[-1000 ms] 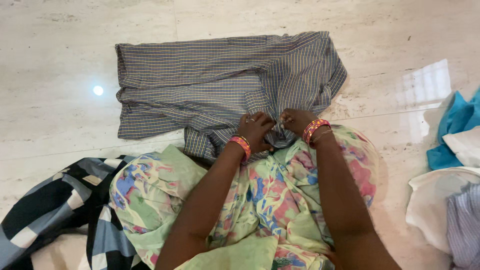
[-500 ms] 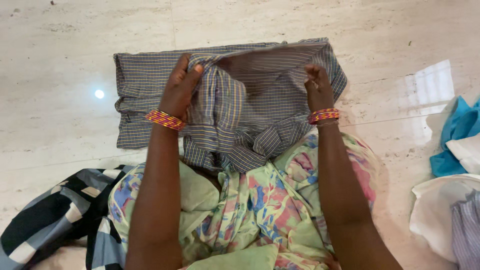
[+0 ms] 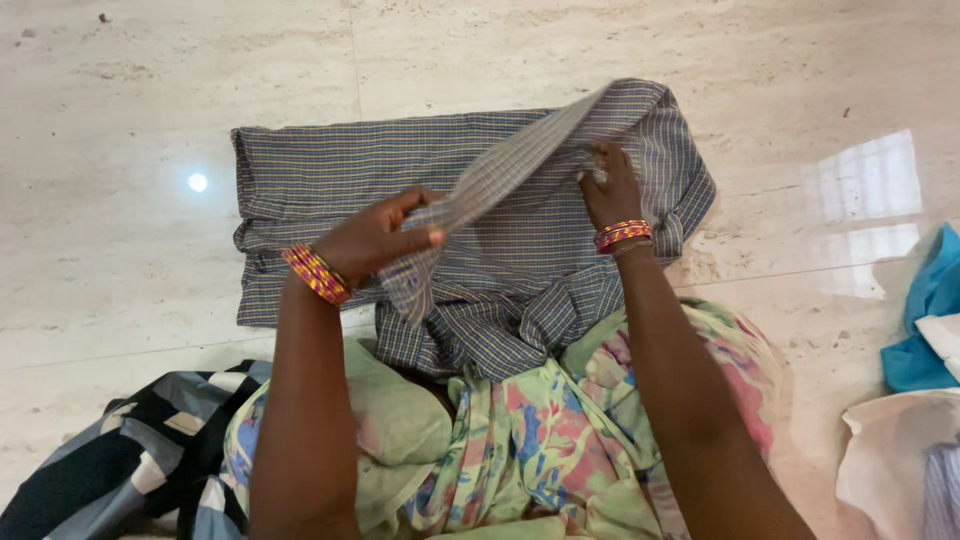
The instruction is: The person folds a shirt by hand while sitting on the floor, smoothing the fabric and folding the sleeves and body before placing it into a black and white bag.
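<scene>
Two bare arms reached forward from the bottom of the view over a lap covered in floral cloth of pale green, pink and blue. To the left of the lap a dark cloth with black, grey and white blocks lay crumpled on the floor, and to the right sat a white bundle with a turquoise cloth just beyond it at the frame's edge. Past the knees, the checked shirt, grey-blue with fine yellow and white lines, lay spread on the pale marble floor, its near end bunched against the floral cloth. The left hand, with striped red and yellow bangles at the wrist, had its fingers and thumb closed on an edge of the shirt, pinching the fabric and holding that part lifted off the floor. The lifted edge ran as a taut band up and to the right toward the right hand, which wore matching bangles and pressed down on the shirt near its far right corner; its fingers were curled into the cloth, though whether they gripped a fold or only pressed on it could not be made out. Farther off, the left part of the shirt lay flat, and a small bright spot of reflected light shone on the floor just beside it.
</scene>
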